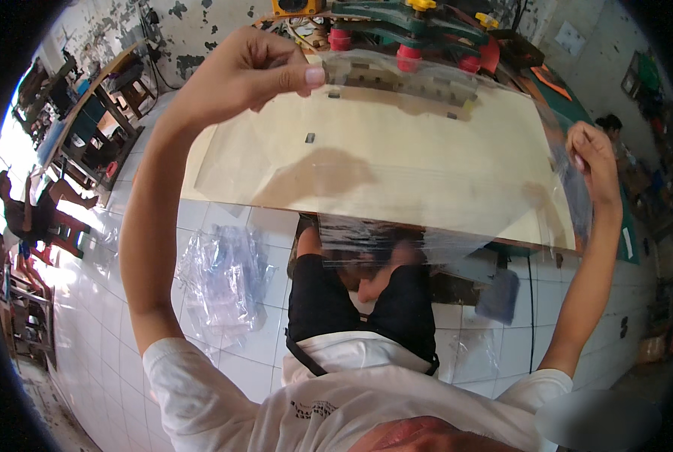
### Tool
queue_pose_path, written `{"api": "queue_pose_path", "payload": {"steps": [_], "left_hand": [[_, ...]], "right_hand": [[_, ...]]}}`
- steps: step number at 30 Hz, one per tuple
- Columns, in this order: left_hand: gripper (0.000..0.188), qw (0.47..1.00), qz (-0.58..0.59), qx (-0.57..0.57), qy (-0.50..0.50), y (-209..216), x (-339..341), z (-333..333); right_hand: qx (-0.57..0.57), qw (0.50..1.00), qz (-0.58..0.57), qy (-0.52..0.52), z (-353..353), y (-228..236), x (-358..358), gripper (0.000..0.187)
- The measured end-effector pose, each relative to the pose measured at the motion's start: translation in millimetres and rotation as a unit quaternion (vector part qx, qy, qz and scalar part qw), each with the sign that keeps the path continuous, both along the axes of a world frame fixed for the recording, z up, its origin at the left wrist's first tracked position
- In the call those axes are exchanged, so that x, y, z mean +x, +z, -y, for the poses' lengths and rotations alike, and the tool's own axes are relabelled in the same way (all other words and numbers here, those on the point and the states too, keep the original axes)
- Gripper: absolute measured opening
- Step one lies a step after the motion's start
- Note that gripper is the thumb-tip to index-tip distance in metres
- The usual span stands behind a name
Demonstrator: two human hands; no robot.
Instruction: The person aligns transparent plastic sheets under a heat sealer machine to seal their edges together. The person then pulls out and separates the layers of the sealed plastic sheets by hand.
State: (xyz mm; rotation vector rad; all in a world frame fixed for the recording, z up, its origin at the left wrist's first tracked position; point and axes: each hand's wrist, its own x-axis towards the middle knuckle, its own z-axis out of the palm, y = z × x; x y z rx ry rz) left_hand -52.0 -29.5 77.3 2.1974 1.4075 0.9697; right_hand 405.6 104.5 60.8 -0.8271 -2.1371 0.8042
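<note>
Clear sheet: here it is, a see-through plastic film [442, 162] stretched up between your two hands, over the worktop, its lower part hanging past the front edge before your legs.
Left hand: yours [265, 75] is raised high, thumb and curled fingers pinching the film's upper edge.
Right hand: out wide, your other one [592, 154] has its fingers folded in, gripping the film's far side.
Worktop: pale and broad [189, 179], showing through the film; whether the two touch, you can't tell from here.
Back of worktop: up there, a green metal frame [385, 29] with red cylinders [408, 59] and yellow knobs.
Floor: white tiles [103, 331], crumpled clear plastic [227, 275] lying to your left.
Far left: a seated person [31, 215].
</note>
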Motion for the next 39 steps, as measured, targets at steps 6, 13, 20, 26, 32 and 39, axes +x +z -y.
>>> {"api": "queue_pose_path", "payload": {"steps": [6,13,20,26,32,39], "left_hand": [[0.043,0.999,-0.026,0.005,0.037,2,-21,-31],[0.039,0.996,0.01,-0.067,0.052,-1,-41,-54],[0.044,0.997,-0.013,-0.073,0.03,-7,-47,-65],[0.044,0.994,-0.042,-0.089,0.048,-9,-54,-64],[0.041,0.994,-0.033,-0.083,0.06,-14,-56,-69],[0.04,0.994,-0.039,-0.067,0.074,-19,-62,-78]], "right_hand": [[-0.06,0.997,0.03,0.027,-25,18,-19,0.034],[-0.15,0.987,0.007,0.063,-42,14,-36,0.028],[-0.145,0.989,0.022,0.006,-42,10,-35,0.03],[-0.123,0.992,0.031,0.009,-44,5,-39,0.03],[-0.104,0.992,0.07,0.007,-46,4,-45,0.031],[-0.008,0.995,0.098,0.007,-43,6,-52,0.035]]}}
